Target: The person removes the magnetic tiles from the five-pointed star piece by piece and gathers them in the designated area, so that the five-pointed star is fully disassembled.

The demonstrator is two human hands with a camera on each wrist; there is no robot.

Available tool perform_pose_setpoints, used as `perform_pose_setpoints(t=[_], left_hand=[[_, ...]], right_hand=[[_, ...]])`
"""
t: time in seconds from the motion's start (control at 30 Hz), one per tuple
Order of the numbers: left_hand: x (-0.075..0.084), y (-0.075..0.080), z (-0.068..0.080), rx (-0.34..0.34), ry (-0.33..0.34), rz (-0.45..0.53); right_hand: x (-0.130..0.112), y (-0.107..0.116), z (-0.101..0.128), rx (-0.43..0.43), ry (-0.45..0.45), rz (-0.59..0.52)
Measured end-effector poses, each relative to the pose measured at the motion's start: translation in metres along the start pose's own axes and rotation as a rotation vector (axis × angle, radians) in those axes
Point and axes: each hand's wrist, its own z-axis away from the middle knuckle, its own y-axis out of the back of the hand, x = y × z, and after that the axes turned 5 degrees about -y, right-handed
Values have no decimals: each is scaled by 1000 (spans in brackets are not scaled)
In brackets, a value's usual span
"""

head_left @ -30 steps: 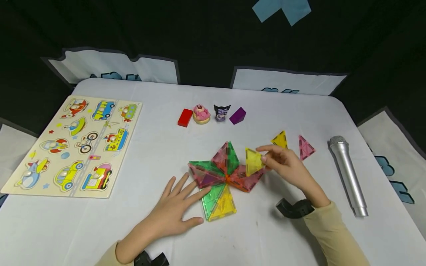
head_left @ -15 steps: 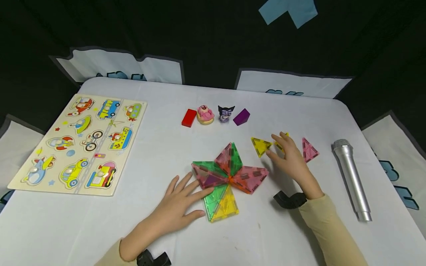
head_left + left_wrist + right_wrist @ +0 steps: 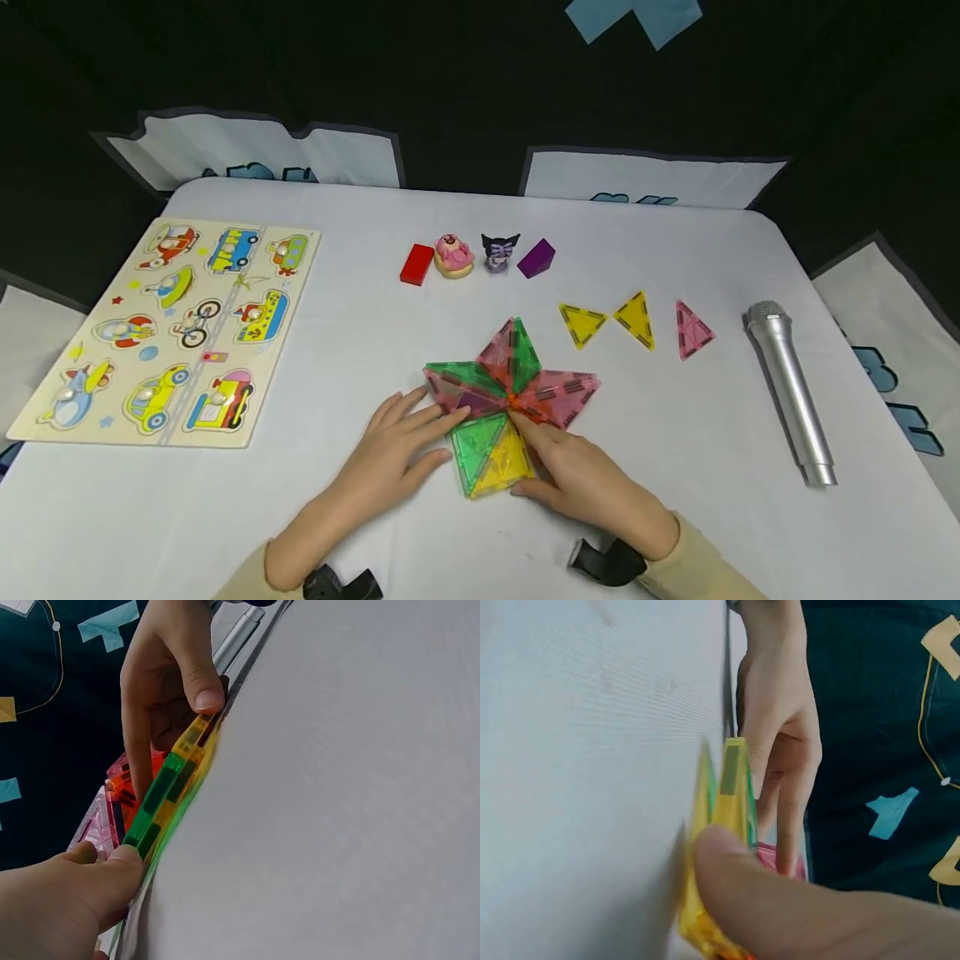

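Observation:
Translucent magnetic tiles form a flower-like shape mid-table, with pink petals [image 3: 562, 396] and a green-and-yellow petal at the front. My left hand [image 3: 397, 450] lies at its left with fingers spread, fingertips on the pink-purple petal [image 3: 461, 396]. Its thumb is at the edge of the green tile [image 3: 477, 450], seen edge-on in the left wrist view. My right hand [image 3: 588, 483] pinches the yellow tile [image 3: 504, 468], index finger near the orange centre and thumb at the front corner. In the right wrist view, that thumb presses the yellow tile's edge [image 3: 733, 780].
Two loose yellow triangles [image 3: 582, 323] [image 3: 636, 320] and a pink triangle [image 3: 693, 329] lie behind right. A silver microphone [image 3: 792, 396] is at far right, a wooden puzzle board [image 3: 285, 367] at left. Behind stand a red block [image 3: 417, 264], two figurines [image 3: 453, 257] [image 3: 498, 252] and a purple block [image 3: 537, 258].
My right hand has set a yellow triangle down beside the other one, let go, and come forward to the flower's yellow tile. My left hand has stayed at the flower's left side.

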Motion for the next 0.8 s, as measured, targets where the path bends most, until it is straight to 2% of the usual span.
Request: perform_pose_setpoints(t=[0.17,0.37,0.57,0.7,0.8], left_hand=[[-1,-2,-2,30,19,42],[-1,0,-1,21,22,44],[-2,1,0,8,6,22],[-2,1,0,-2,-4,2],[-1,1,-1,-13,0,-4]], right_hand=[[4,-8,-3,32,-48,-37],[5,-14,-7,80,-47,-167],[7,-16,-6,154,11,-239],[7,-17,-6,198,58,-245],[6,-17,-5,228,58,-236]])
